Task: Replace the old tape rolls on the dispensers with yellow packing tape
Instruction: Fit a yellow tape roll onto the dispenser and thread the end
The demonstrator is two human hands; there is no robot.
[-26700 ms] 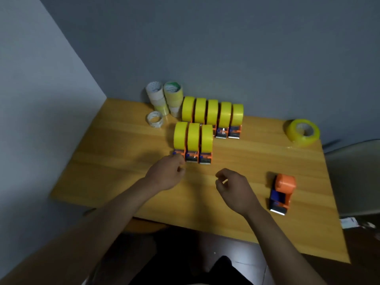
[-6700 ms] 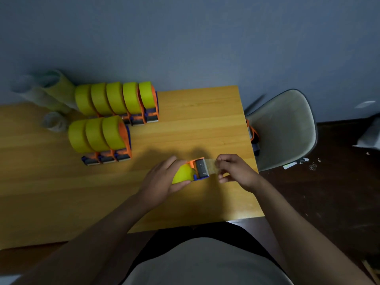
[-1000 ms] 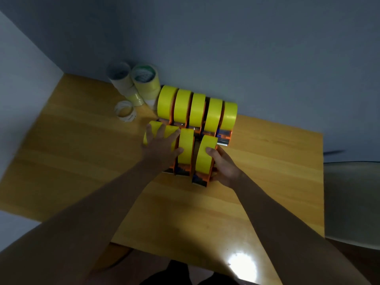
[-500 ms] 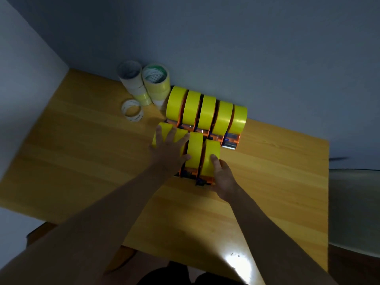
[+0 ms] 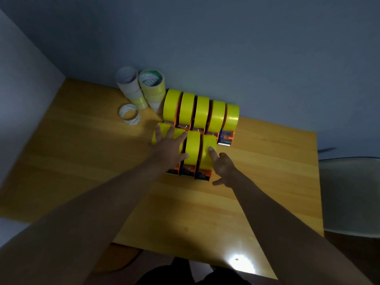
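head view: my left hand [image 5: 167,148] lies flat, fingers spread, over the left dispensers of the front row [image 5: 192,155], hiding them in part. my right hand [image 5: 223,168] touches the rightmost yellow roll [image 5: 208,150] with one straight finger, gripping nothing. the back row [image 5: 201,113] of five loaded dispensers stands just behind. stacked old rolls [image 5: 141,89] and a loose core [image 5: 129,114] sit near the table [image 5: 82,161] corner, by the wall [image 5: 226,48].

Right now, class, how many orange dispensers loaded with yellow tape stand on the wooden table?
9: five in the back row by the wall, four in the front row, its two leftmost partly under the left hand.
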